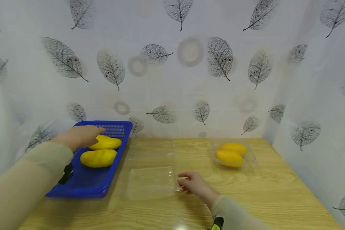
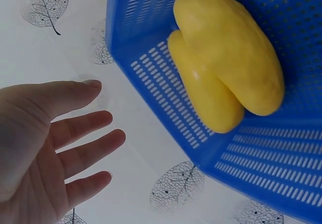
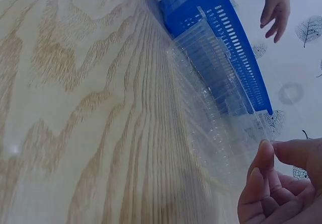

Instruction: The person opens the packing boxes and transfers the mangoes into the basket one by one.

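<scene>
At a wooden table [image 1: 276,191], the right hand [image 1: 194,183] pinches a clear container [image 1: 171,175], the left hand [image 1: 84,135] spread near a blue basket [image 1: 77,192].

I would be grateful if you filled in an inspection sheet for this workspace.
Surface: table with wood-grain top.
Job's things: blue basket holding two yellow fruits; open clear container beside it, no fruit inside; second clear container holding two orange-yellow fruits.
Clutter: nothing seen.
Hands: left hand near the basket, holding nothing; right hand pinching the open container's edge.
Cables: nothing seen.
Surroundings: white leaf-print sheet behind the table.
</scene>
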Demonstrator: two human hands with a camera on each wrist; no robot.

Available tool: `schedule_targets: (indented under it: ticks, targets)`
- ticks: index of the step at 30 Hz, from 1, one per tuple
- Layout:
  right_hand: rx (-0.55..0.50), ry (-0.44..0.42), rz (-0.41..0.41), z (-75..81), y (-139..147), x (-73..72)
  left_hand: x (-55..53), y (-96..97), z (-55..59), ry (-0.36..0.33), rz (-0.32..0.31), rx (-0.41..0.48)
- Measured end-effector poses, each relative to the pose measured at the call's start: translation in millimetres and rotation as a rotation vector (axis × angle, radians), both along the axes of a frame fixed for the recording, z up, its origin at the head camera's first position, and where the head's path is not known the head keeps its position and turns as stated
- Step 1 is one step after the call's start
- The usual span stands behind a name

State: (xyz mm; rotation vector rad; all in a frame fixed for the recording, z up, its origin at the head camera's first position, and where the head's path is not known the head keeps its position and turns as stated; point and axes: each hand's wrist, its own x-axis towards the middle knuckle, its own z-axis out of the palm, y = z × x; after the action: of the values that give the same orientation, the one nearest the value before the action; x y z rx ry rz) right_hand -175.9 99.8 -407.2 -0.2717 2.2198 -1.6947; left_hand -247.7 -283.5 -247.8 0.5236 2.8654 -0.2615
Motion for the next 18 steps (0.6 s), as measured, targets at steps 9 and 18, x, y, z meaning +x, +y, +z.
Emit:
schedule_targets:
  ticks: [9,18]
  targets:
    - [-0.048,-0.018,-0.010,-2.4,-12,2.1,12.9,31.9,9.2,0.240,-0.102,0.032]
    - [-0.085,-0.077,0.012,-0.3,-7,3.0,23.8,79.5,-3.1,0.488,-0.326,0.084]
